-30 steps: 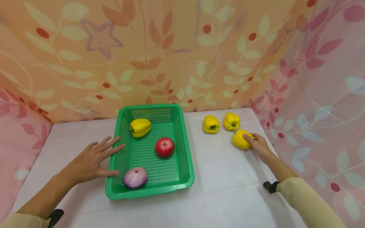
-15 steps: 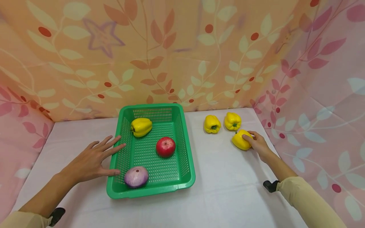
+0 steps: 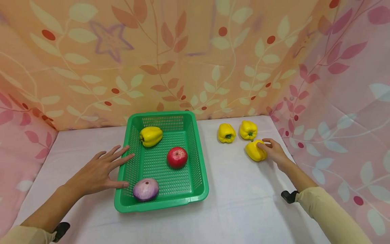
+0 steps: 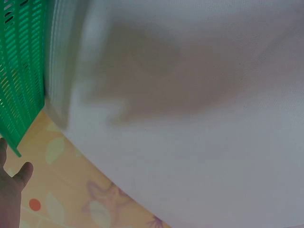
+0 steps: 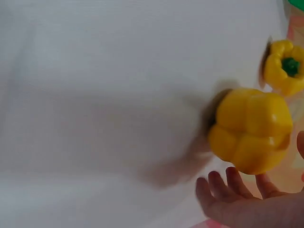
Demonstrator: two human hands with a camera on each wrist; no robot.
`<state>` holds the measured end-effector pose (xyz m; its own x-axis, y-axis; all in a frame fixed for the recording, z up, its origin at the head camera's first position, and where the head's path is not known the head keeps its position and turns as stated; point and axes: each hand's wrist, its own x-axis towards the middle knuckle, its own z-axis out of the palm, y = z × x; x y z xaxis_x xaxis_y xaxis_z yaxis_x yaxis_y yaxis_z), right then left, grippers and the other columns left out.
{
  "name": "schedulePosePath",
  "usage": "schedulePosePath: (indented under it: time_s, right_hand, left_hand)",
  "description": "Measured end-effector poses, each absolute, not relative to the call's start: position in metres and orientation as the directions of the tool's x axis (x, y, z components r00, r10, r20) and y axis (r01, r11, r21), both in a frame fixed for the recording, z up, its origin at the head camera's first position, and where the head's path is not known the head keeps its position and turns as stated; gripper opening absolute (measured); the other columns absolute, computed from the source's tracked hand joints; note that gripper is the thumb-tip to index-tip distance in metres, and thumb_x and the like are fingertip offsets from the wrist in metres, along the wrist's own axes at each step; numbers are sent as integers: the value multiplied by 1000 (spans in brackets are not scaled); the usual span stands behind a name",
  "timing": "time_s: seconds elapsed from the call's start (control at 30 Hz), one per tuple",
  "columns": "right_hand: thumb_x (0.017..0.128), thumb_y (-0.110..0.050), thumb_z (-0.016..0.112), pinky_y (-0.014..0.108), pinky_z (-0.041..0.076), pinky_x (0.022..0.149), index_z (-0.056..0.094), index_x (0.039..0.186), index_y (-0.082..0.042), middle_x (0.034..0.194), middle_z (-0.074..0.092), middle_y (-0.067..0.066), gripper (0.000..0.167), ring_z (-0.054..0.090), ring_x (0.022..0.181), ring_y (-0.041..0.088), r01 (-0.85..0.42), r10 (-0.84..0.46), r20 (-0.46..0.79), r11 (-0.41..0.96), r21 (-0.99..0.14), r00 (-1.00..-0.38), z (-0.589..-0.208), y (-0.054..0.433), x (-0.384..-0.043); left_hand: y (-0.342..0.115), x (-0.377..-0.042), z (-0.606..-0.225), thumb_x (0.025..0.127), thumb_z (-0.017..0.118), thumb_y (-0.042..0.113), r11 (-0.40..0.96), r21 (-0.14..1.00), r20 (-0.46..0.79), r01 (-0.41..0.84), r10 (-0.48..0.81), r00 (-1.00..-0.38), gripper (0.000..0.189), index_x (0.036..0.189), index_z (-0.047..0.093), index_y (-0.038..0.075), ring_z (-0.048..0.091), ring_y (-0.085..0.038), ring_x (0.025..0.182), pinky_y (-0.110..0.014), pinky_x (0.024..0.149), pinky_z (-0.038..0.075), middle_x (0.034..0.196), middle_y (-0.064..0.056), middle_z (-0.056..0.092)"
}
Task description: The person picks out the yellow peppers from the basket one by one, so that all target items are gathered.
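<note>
In the head view, my left hand point(image 3: 95, 171) lies at the left rim of a green plastic basket point(image 3: 202, 176), fingers spread and fingertips over the edge. My right hand point(image 3: 275, 154) is at the right side of a yellow bell pepper point(image 3: 255, 150) on the white tabletop. Its thumb overlaps the pepper there. The right wrist view shows this bell pepper point(image 5: 251, 130) with the fingers point(image 5: 218, 187) extended loosely beside it and the thumb point(image 5: 300, 142) apart from it. Two more yellow peppers, one left point(image 3: 226, 133) and one right point(image 3: 248, 129), sit just behind.
Inside the basket are a yellow bell pepper point(image 3: 151, 136), a red round fruit like a pomegranate point(image 3: 177, 157) and a purple-white round vegetable point(image 3: 146, 189). Patterned cloth point(image 3: 189, 67) hangs behind the table and at both sides.
The pepper at my right hand has shifted slightly left and turned a little, toward the one behind it. The right fingers have loosened around it. My left hand keeps its place at the basket.
</note>
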<state>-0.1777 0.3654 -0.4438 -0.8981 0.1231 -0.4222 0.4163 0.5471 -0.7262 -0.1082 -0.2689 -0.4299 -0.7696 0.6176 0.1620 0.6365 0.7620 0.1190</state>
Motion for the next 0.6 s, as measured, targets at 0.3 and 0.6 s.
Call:
schedulePosePath:
  time_s: [0.3,0.6]
  right_hand:
    - [99,-53,53,65,26,113,25,155,-5,155,30,28,79,29,142,46,330,114,-327,581,-744,-938,-401,348,-201]
    - [99,-47,56,62,29,113,28,155,-10,156,32,22,72,32,141,43,188,-14,-238,566,-803,-971,-362,294,-228]
  left_hand:
    - [-269,-108,-431,77,70,70,765,119,157,633,615,-773,93,154,40,26,33,-39,143,-65,101,37,160,-8,34]
    - [-270,-109,-432,77,70,69,761,125,164,637,617,-769,94,154,40,25,33,-40,143,-65,101,36,160,-8,34]
